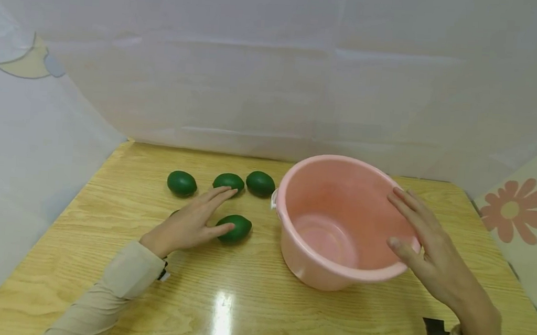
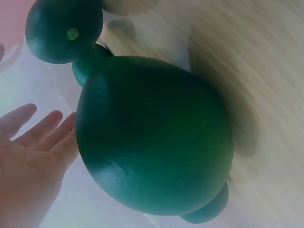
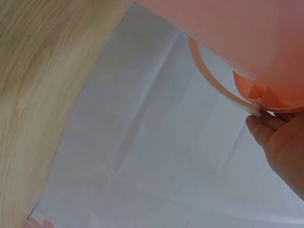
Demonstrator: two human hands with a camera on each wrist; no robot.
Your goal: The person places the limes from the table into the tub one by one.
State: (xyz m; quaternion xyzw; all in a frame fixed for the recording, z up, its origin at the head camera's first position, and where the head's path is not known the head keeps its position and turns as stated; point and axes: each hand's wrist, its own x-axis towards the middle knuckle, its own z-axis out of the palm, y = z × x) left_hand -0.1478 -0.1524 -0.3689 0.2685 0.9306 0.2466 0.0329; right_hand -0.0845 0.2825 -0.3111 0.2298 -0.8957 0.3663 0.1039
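Note:
Several smooth, dark green oval fruits, lime-like or avocado-like, lie on the wooden table. My left hand (image 1: 190, 224) is over them with fingers extended. Its thumb overlaps the near fruit (image 1: 237, 229), and its fingertips overlap a far fruit (image 1: 227, 181); contact is unclear. Another fruit is mostly hidden behind this hand. A large fruit (image 2: 154, 137) fills the left wrist view, beside spread fingers with nothing in them. My right hand (image 1: 437, 254) rests at the right rim of a pink bucket (image 1: 305, 265), fingers fairly straight, thumb apart. The right wrist view shows fingertips at the handle's end (image 3: 254, 110).
Two more green fruits stand behind, one at far left (image 1: 182, 183) and one near the bucket (image 1: 260, 183). The wooden table (image 1: 257, 314) meets pale sheeting (image 1: 255, 93) at the back and sides. No fruit shows inside the bucket.

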